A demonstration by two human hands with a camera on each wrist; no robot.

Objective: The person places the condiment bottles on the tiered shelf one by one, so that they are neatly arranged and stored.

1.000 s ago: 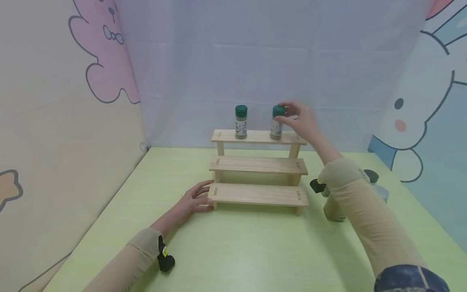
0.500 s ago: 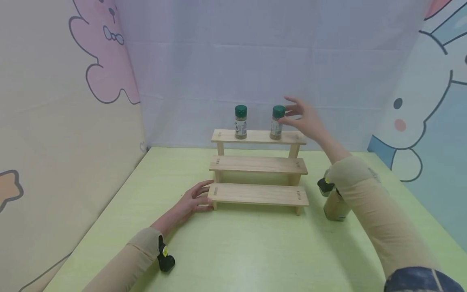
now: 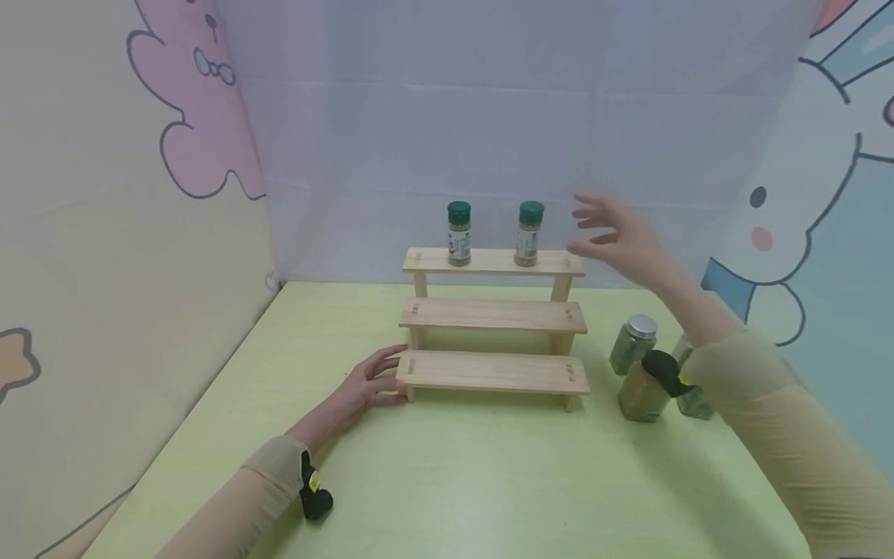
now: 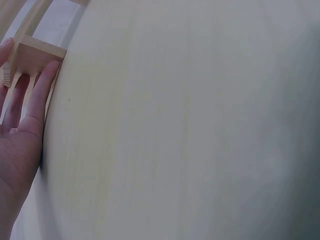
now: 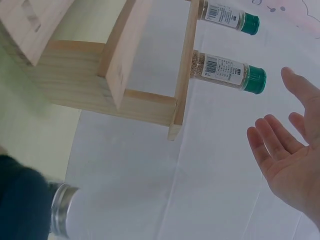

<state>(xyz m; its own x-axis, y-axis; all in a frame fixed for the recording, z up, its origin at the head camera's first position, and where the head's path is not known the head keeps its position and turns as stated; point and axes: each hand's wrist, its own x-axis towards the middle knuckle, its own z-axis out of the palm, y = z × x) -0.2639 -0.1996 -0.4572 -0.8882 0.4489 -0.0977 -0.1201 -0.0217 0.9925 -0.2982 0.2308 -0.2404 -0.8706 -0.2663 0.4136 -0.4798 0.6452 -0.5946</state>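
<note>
My left hand rests against the left end of a three-tier wooden shelf, fingers fairly straight. In the left wrist view, those fingers touch the wooden end piece of the shelf. On the top tier stand two upright spice jars with green caps, a left jar and a right jar. To the right of them my right hand hovers in the air, fingers spread and holding nothing. The right wrist view shows a gap between this hand and the nearer green-capped jar.
Right of the shelf stand a silver-lidded glass jar, a jar with brown contents and another jar partly hidden by the right sleeve and wrist camera. A white cloth hangs behind the light green table.
My right hand has let go of the right green-capped jar and drawn away to the right. Jars once hidden by that arm now show. The left hand stays at the shelf.
</note>
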